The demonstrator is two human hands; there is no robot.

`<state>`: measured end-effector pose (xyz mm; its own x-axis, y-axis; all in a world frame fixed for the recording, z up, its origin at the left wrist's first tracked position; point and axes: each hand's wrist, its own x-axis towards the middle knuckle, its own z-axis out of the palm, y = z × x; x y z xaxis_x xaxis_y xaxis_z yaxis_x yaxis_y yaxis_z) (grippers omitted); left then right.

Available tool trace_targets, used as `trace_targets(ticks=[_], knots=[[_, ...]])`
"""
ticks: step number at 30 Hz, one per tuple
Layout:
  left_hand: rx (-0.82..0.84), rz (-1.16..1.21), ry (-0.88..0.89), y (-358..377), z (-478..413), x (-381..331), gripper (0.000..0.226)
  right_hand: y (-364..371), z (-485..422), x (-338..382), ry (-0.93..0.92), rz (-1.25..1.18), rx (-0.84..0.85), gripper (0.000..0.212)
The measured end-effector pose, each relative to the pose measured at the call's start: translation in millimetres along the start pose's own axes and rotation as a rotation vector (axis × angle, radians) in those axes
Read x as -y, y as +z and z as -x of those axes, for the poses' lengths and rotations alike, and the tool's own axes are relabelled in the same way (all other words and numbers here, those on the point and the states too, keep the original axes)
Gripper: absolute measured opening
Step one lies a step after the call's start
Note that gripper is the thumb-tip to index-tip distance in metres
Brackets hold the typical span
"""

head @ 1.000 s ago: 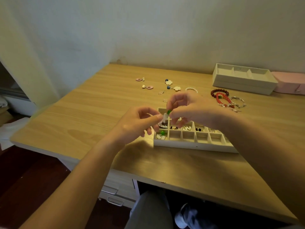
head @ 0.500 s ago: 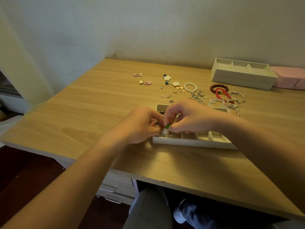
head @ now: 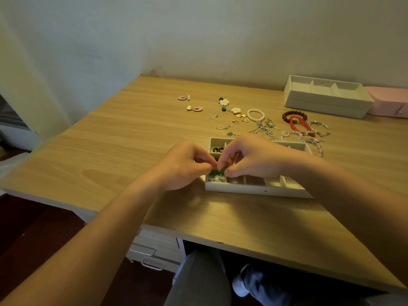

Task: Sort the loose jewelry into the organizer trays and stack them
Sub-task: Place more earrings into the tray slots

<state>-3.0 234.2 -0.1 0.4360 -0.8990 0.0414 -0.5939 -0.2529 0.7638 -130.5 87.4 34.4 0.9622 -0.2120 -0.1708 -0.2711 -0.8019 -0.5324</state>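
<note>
**Green Piece Held Over the Near-Left Compartment**

**Position.** The compartment tray (head: 254, 191) sits near the table's (head: 110, 151) near edge, right of centre. Both hands work over the tray's near-left corner.

**Grip.** The left hand (head: 185, 165) and the right hand (head: 249, 159) each pinch 1 end of a small green jewelry piece (head: 217, 172) between thumb and forefinger. The other fingers are curled in. The fingertips of the 2 hands almost meet.

**Reason for grip.** The piece is small and the compartment is narrow, so 2 pinches probably steady it for placement. It is held just above the corner compartment, which holds white beads (head: 217, 178). Whether the piece touches them cannot be told.

**Orientation.** The long axis appears to run left to right, roughly parallel to the tray's near wall. Which end is the front or the hook cannot be told.

**Remaining stock.** Loose items lie beyond the tray toward the table's far edge. They include a pearl bracelet (head: 255, 114), a red bead bracelet (head: 298, 125) and pink ring earrings (head: 197, 108). The spare trays (head: 326, 96) stand apart near the far-right corner, which suggests stacking comes later.
</note>
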Motion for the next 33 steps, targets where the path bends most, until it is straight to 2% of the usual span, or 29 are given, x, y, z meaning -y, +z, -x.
trace_targets(ticks=[9, 14, 19, 23, 26, 33], knots=[[0.015, 0.062, -0.009, -2.4, 3.7, 1.3, 0.025, 3.7, 0.2, 5.9, 0.048, 0.027, -0.03, 0.013], [0.016, 0.035, -0.018, -4.2, 7.4, -0.6, 0.022, 12.3, 4.1, 8.8, 0.067, 0.035, -0.134, 0.014], [-0.058, 0.011, -0.031, 5.1, 9.9, 1.5, 0.016, 29.8, 10.6, 16.3, 0.087, 0.147, -0.249, 0.02], [-0.119, 0.018, -0.069, 13.4, 6.7, 3.6, 0.006, 31.7, 12.6, 17.4, 0.142, 0.054, -0.322, 0.018], [-0.143, 0.005, -0.097, 17.0, 5.3, 3.9, 0.011, 33.5, 13.6, 16.7, 0.15, 0.018, -0.342, 0.018], [-0.037, 0.012, -0.19, 8.1, -1.4, -5.3, 0.02, 30.9, 8.7, 13.5, 0.198, -0.091, -0.363, 0.01]])
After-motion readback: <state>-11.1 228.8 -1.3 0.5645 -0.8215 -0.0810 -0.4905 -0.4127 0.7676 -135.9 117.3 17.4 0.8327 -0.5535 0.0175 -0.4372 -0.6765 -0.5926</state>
